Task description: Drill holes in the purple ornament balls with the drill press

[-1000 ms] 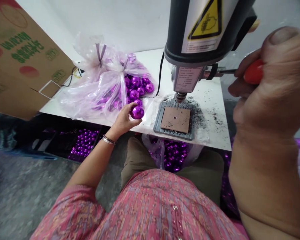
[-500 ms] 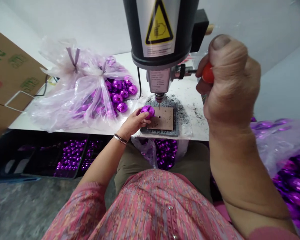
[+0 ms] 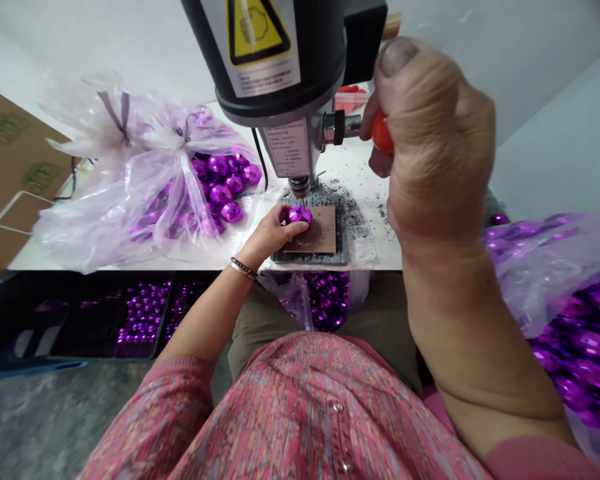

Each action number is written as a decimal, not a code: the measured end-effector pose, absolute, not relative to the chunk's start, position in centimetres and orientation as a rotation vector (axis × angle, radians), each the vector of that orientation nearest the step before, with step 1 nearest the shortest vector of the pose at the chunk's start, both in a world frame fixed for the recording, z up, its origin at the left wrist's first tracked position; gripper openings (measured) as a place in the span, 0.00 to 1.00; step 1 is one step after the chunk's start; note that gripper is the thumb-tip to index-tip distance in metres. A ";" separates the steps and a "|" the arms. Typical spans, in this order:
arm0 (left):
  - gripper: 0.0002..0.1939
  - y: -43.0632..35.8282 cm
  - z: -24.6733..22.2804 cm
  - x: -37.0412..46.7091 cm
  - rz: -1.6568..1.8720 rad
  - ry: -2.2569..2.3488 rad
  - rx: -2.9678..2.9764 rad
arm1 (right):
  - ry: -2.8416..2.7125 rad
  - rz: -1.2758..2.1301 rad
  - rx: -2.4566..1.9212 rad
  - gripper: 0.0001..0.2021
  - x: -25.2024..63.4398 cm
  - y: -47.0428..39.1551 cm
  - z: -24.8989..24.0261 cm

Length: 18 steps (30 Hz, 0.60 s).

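A shiny purple faceted ball (image 3: pixel 301 216) is pinched between the thumb and fingers of my left hand (image 3: pixel 275 233). It rests over a brown board (image 3: pixel 325 230) on the grey base (image 3: pixel 343 256) of a drill press (image 3: pixel 280 87). Just above the ball is the drill chuck (image 3: pixel 299 186); whether the bit touches it I cannot tell. My right hand (image 3: pixel 437 127) is closed round the red knob (image 3: pixel 382 132) of the press's feed lever, off to the right and nearer the camera.
Tied clear bags (image 3: pixel 175 180) of purple balls lie on the white table (image 3: pixel 250 257), left. Dark shavings (image 3: pixel 357 213) are scattered round the base. A cardboard box (image 3: pixel 15 167) stands far left, dark crates (image 3: pixel 105 320) of balls below. Another bag (image 3: pixel 555 267) is at right.
My left hand has brought the ball from the board's left edge to under the drill chuck. My right hand stays on the knob. The whole view has shifted a little.
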<state>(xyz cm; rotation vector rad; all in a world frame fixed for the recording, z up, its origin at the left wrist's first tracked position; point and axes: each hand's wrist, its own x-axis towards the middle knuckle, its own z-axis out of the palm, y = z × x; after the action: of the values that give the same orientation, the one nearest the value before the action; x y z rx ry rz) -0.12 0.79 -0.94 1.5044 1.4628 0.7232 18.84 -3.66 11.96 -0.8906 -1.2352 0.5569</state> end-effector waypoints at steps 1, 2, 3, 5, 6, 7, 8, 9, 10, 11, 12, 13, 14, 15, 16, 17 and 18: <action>0.22 0.8 -1.0 -0.1 0.716 1.482 1.556 | -1.249 0.550 -0.887 0.31 18.9 -3.7 12.0; 0.24 0.8 -1.0 0.0 0.705 1.502 1.606 | -1.259 0.543 -0.884 0.31 18.9 -3.7 11.9; 0.27 0.9 -1.0 0.1 0.691 1.518 1.653 | -1.267 0.539 -0.886 0.31 18.9 -3.8 11.9; 0.33 1.0 -1.1 0.4 0.662 1.528 1.735 | -1.274 0.538 -0.914 0.31 19.0 -3.8 11.7; 0.34 1.0 -1.1 0.6 0.648 1.519 1.771 | -1.271 0.538 -0.928 0.31 19.0 -3.7 11.7; 0.35 1.1 -1.2 0.8 0.635 1.500 1.800 | -1.275 0.542 -0.939 0.30 19.1 -3.7 11.6; 0.34 1.3 -1.2 1.0 0.620 1.474 1.821 | -1.285 0.544 -0.945 0.29 19.1 -3.8 11.6; 0.32 1.4 -1.2 1.1 0.605 1.449 1.830 | -1.298 0.542 -0.952 0.27 19.2 -3.8 11.6; 0.30 1.5 -1.3 1.2 0.594 1.430 1.830 | -1.315 0.539 -0.956 0.25 19.3 -3.9 11.6; 0.28 1.6 -1.4 1.3 0.594 1.418 1.822 | -1.329 0.537 -0.962 0.23 19.3 -4.0 11.6; 0.27 1.7 -1.5 1.3 0.603 1.412 1.812 | -1.340 0.539 -0.978 0.21 19.4 -4.1 11.6; 0.26 1.7 -1.7 1.4 0.622 1.414 1.808 | -1.345 0.539 -0.997 0.19 19.4 -4.3 11.5; 0.26 1.7 -1.8 1.4 0.644 1.422 1.810 | -1.346 0.541 -1.014 0.18 19.4 -4.4 11.5; 0.27 1.6 -2.0 1.4 0.663 1.435 1.817 | -1.346 0.545 -1.032 0.18 19.4 -4.6 11.4; 0.27 1.6 -2.2 1.4 0.673 1.453 1.829 | -1.344 0.546 -1.044 0.17 19.4 -4.7 11.3; 0.29 1.5 -2.4 1.5 0.671 1.476 1.845 | -1.338 0.540 -1.049 0.17 19.4 -4.8 11.1; 0.30 1.5 -2.5 1.5 0.661 1.500 1.860 | -1.332 0.530 -1.047 0.17 19.4 -5.0 10.9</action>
<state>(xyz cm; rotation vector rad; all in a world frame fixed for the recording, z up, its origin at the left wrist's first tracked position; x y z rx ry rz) 1.48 1.48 -2.50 1.8604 1.5000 0.6613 19.43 -4.96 10.86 -1.0467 -1.3319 0.5303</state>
